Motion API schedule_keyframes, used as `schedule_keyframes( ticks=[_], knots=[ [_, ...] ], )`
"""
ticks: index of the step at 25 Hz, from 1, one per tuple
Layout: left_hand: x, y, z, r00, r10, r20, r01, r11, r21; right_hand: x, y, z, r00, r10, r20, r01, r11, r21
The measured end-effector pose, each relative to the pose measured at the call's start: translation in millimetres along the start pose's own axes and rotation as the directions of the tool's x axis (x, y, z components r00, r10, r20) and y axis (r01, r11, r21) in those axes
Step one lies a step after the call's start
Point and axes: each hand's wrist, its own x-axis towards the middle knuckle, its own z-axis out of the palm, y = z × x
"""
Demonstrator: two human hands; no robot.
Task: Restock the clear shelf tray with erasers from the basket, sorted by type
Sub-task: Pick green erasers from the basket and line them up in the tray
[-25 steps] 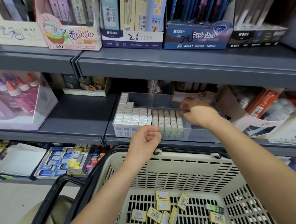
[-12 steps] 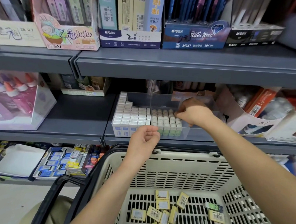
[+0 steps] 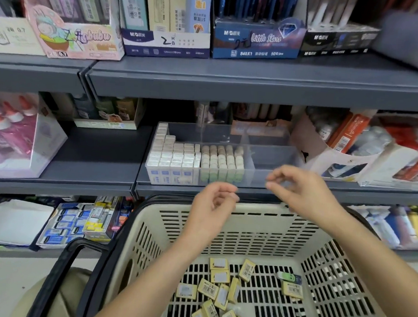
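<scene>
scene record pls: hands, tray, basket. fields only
left hand: over basket's far rim, fingers curled, contents blurred
right hand: in front of the tray, fingers loosely curled, nothing seen held
clear tray: white erasers in left section, cream erasers in middle section
basket: loose yellow erasers, one green-sleeved eraser

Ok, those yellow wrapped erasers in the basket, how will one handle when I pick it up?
Likely light and stiff: each yellow eraser is a small flat block. Its wrapper looks smooth, so it may be slightly slippery. Flat faces should stop rolling, but several lie tilted against each other on the slotted basket floor, so neighbours may shift.
</scene>
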Motion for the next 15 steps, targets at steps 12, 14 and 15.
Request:
schedule_keyframes(
  ticks=[12,14,15],
  knots=[
    [-43,-92,51,0.898,-0.317,0.303,0.195,0.907,0.372,-88,140,78,0.753,0.555,0.355,-0.176,0.689,-0.703],
    [-44,-101,50,0.890,-0.349,0.295,0.215,0.890,0.403,-97,147,94,0.730,0.556,0.398,-0.151,0.699,-0.699],
    [-43,-103,49,0.888,-0.362,0.285,0.230,0.884,0.407,-101,149,100,0.713,0.563,0.417,-0.148,0.703,-0.696]
  ],
)
